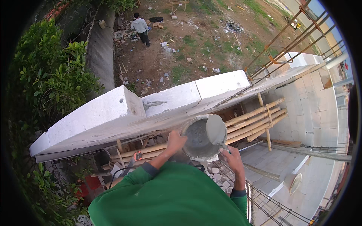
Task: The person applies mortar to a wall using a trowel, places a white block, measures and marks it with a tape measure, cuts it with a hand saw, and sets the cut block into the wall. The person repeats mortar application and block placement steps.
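Observation:
My left hand [176,141] is closed on the rim of a round bucket [203,155], which is held in front of my chest beside the block wall. Grey mortar [197,136] coats its inside and lies in the bottom. In my right hand [233,161] is the handle of a trowel [216,130], its rounded blade smeared with mortar and reaching over the bucket's right side. Just beyond the bucket, white blocks [220,86] form the top of the wall. A dab of mortar [154,104] sits on the lower course, against the end of a taller block [107,103].
Bamboo poles [256,118] run along the near side of the wall, high above rubble [220,177]. Rusty rebar [281,56] rises at the upper right. Leafy branches [49,67] crowd the left. Another person [140,28] stands on the ground beyond the wall.

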The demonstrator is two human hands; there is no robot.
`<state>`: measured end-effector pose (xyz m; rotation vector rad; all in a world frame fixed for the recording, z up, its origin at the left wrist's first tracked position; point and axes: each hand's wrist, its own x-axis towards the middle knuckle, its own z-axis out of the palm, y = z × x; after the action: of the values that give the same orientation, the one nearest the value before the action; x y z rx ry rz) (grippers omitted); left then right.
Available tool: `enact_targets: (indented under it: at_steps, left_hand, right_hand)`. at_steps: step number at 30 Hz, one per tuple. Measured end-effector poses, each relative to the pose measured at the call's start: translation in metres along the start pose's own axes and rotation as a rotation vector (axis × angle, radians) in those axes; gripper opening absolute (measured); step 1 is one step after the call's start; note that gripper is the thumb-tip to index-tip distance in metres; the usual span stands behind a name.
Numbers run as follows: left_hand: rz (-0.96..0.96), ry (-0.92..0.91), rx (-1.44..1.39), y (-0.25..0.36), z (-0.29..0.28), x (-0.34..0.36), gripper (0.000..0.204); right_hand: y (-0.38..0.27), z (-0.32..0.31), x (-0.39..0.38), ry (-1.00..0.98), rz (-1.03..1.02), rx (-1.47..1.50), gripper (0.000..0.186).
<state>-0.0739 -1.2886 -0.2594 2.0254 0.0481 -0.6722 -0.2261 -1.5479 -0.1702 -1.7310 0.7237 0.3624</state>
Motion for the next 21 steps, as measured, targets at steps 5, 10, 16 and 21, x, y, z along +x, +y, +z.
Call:
enact_targets:
  at_steps: [5,10,16,21]
  left_hand:
    - [-0.055,0.148,0.050,-0.036,-0.014,-0.001,0.045]
    - [-0.140,0.297,-0.036,-0.060,-0.017,-0.021,0.044]
    - [-0.249,0.524,-0.134,-0.076,0.001,-0.049,0.041]
    - [-0.275,0.659,-0.178,-0.096,0.017,-0.068,0.038]
  right_hand:
    - [-0.073,0.006,0.058,-0.122,-0.115,-0.130,0.034]
    - [-0.141,0.027,0.141,-0.233,-0.441,-0.423,0.042]
    - [-0.229,0.090,0.183,-0.400,-0.584,-0.841,0.053]
    - [-0.215,0.109,0.220,-0.397,-0.745,-0.894,0.061]
